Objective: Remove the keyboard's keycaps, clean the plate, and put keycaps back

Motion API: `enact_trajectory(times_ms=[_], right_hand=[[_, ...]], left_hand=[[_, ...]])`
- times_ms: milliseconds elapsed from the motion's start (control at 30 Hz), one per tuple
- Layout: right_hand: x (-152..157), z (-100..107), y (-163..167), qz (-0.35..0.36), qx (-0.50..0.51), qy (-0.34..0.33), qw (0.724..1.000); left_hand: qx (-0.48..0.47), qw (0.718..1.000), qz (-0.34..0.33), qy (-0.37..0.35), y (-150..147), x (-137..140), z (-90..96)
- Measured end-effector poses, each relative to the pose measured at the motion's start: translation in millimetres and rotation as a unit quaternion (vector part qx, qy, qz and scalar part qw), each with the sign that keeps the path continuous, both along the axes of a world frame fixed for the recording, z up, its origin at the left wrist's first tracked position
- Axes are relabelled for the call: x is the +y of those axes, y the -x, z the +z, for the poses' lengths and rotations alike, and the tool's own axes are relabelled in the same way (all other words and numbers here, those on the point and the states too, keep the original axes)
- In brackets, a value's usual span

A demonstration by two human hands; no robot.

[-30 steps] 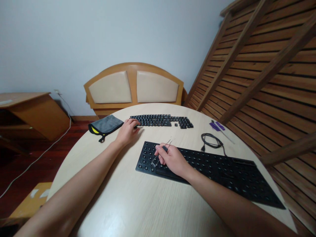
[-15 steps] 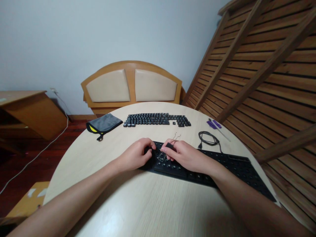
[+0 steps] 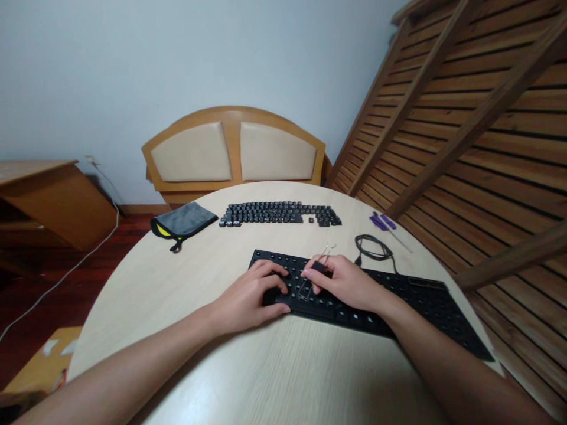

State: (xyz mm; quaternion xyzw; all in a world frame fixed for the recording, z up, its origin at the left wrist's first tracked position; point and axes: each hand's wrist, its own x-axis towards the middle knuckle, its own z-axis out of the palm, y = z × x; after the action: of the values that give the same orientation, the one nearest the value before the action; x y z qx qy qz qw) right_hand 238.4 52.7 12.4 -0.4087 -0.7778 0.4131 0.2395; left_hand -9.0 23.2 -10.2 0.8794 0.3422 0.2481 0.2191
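Observation:
A black keyboard (image 3: 425,310) with its keycaps off and its switches bare lies aslant across the table. My left hand (image 3: 251,294) rests on its left end, fingers bent and apart, thumb at the front edge, holding nothing. In my right hand (image 3: 349,282) is a wire keycap puller (image 3: 318,267), pinched at its black middle grip. The puller's lower wire ends point down at the keyboard's switches; whether they touch is too small to tell. Its other wire ends stick up behind my fingers. Farther back, loose black keycaps (image 3: 266,213) lie in rows in keyboard order.
A grey cloth pouch (image 3: 186,221) with yellow inside lies left of the keycaps. The coiled cable (image 3: 374,248) sits behind the keyboard. Purple pieces (image 3: 381,222) and a thin rod (image 3: 401,241) are at the right. The round table (image 3: 177,366) has a chair (image 3: 235,147) behind it.
My left hand has unbent from a curled grip and spread over the keyboard's left end, thumb lower. My right hand has shifted slightly right and toward me with the keycap puller.

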Motion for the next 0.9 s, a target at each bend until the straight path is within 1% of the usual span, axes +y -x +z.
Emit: enact_trajectory(times_ms=[200,367,567,900], right_hand=[[0,6,-7,0.025,-0.045,-0.003,0.999],[0,8,-10,0.035,-0.064,-0.011,0.997],[2,8,-14,0.023,-0.073,-0.002,0.997],[6,12,-27,0.055,-0.113,0.016,0.992]], left_hand=[[0.003,1.0,-0.011,-0.005,-1,-2,-2.0],[0.015,1.0,-0.009,-0.002,-1,-2,-3.6],[0.012,1.0,-0.01,0.005,-2,-4,-2.3],[0.011,1.0,-0.002,0.011,-4,-4,-2.1]])
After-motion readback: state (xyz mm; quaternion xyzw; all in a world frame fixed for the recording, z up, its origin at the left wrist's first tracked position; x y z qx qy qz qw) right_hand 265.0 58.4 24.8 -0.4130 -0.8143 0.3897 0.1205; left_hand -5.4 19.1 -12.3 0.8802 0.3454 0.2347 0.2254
